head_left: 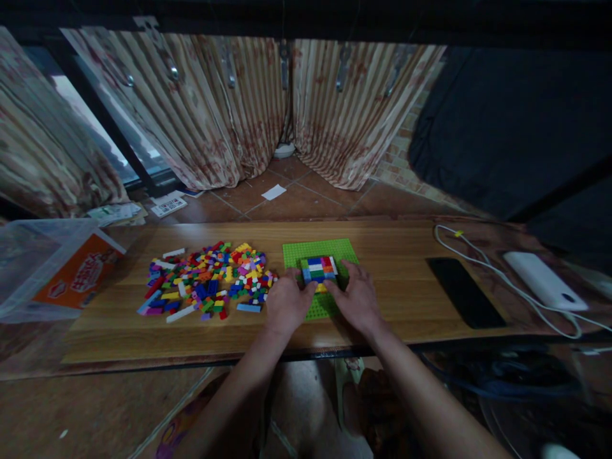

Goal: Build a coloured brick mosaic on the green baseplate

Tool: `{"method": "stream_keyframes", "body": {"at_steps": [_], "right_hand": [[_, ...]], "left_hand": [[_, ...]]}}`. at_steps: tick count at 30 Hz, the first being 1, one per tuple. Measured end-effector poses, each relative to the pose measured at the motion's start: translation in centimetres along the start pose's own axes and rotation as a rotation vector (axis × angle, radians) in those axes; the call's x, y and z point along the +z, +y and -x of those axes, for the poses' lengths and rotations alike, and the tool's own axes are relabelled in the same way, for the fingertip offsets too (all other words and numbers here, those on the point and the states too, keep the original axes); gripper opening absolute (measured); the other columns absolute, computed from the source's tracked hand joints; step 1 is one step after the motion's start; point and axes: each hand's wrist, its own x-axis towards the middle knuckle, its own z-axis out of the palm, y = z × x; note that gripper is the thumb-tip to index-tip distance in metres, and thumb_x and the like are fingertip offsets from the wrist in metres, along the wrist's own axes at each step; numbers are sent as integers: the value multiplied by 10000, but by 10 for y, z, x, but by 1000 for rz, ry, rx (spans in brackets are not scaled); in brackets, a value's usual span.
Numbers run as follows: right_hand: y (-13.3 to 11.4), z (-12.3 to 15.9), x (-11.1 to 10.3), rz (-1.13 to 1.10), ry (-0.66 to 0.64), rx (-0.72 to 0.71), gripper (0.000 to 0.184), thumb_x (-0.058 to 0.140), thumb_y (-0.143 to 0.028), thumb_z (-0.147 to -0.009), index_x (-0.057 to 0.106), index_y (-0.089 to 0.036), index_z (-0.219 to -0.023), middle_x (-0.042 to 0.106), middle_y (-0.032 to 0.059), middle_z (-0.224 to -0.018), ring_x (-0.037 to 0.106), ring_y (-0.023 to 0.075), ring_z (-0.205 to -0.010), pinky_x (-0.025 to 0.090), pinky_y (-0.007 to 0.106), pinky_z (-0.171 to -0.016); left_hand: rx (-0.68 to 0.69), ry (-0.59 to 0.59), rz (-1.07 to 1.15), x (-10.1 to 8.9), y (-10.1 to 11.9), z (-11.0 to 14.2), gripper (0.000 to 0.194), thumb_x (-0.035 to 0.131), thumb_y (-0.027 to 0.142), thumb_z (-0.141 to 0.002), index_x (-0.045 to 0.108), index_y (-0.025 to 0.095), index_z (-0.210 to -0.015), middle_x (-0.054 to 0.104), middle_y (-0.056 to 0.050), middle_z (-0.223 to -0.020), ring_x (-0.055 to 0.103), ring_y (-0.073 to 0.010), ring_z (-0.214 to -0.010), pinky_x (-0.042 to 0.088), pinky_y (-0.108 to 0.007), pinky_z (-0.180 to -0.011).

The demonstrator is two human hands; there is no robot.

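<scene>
A low build of toy bricks (315,267) in blue, white, red, green and yellow stands on a green studded baseplate (318,246). My left hand (289,299) is at the build's left side, fingers bent and thumb against the front yellow bricks. On the other side, my right hand (358,297) curves round the right edge, its thumb also at the front. Both hands appear to grip the build between them; the thumb tips partly cover its front. Just left of my left hand lies a heap of loose coloured bricks (205,280).
A clear plastic box (29,261) with an orange label stands at the table's left end. To the right lie a black phone (463,291), a white power bank (542,278) and a white cable (497,271). The wooden table (396,255) has curtains (248,115) behind it.
</scene>
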Motion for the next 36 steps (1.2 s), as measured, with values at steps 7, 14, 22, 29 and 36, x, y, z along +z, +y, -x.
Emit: {"method": "stream_keyframes", "body": {"at_steps": [7, 14, 22, 29, 36], "right_hand": [[-6, 0, 2, 34, -23, 66, 567, 592, -444, -804, 542, -140, -1280, 585, 177, -1228, 493, 350, -1158, 411, 526, -926], [-11, 3, 4, 30, -14, 49, 458, 584, -384, -820, 566, -230, -1251, 602, 121, -1192, 506, 330, -1124, 395, 530, -929], [0, 0, 1, -86, 14, 32, 457, 597, -470, -807, 621, -222, -1189, 635, 117, -1187, 547, 302, -1115, 413, 506, -944], [8, -14, -5, -407, 128, 205, 441, 523, -494, -823, 692, -148, -1039, 725, 137, -1023, 661, 269, -952, 481, 437, -876], [-17, -6, -3, -460, 95, 152, 393, 546, -466, -830, 707, -161, -1018, 736, 126, -1008, 671, 258, -923, 496, 417, -837]], "left_hand": [[-60, 0, 36, 0, 3, -1, 420, 660, 410, -756, 635, 172, -1102, 708, -94, -817, 663, -252, -808, 421, -298, -672], [-59, 8, 0, 0, 8, 1, 370, 653, 378, -765, 636, 185, -1080, 710, -89, -806, 667, -248, -806, 422, -297, -664], [-32, -6, 74, -3, 3, -1, 394, 643, 375, -778, 636, 176, -1118, 708, -78, -787, 662, -226, -767, 418, -281, -669], [105, 40, 288, -24, -17, -12, 250, 528, 311, -845, 681, 148, -957, 655, -33, -684, 601, -166, -660, 413, -252, -633], [78, 260, 470, -52, -45, -23, 263, 552, 339, -815, 669, 160, -968, 661, -19, -724, 600, -147, -669, 441, -240, -625]]}}
